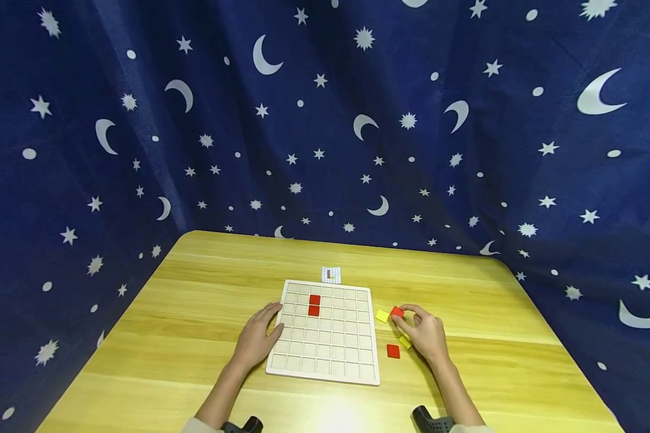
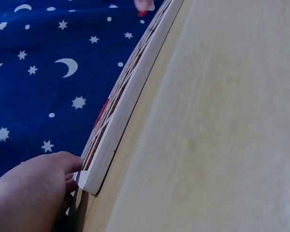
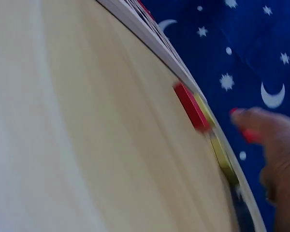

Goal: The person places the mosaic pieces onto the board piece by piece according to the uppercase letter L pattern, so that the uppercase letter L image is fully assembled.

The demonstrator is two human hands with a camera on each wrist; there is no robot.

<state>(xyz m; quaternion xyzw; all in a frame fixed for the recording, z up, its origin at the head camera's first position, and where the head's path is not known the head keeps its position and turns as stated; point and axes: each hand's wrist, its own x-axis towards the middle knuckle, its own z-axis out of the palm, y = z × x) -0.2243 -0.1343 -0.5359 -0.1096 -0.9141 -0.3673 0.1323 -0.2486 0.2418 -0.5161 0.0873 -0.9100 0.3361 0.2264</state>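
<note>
A white board (image 1: 325,380) divided into a grid of square cells lies on the table. Two red tiles (image 1: 314,305) occupy neighbouring cells in one column of its upper left part. With relaxed fingers, my left hand (image 1: 257,338) touches the board's left edge; the left wrist view shows the thumb against the rim (image 2: 94,179). To the right of the board, my right hand (image 1: 427,334) pinches a red square tile (image 1: 396,312) between thumb and finger. Near that hand lie a yellow tile (image 1: 382,316), more yellow (image 1: 405,341) partly under the hand, and another red tile (image 1: 393,351).
Behind the board's far edge lies a small gridded card (image 1: 331,275) with a coloured pattern. Wooden tabletop (image 1: 195,288) surrounds the board. A dark blue curtain (image 1: 325,150) with stars and moons hangs behind and beside the table.
</note>
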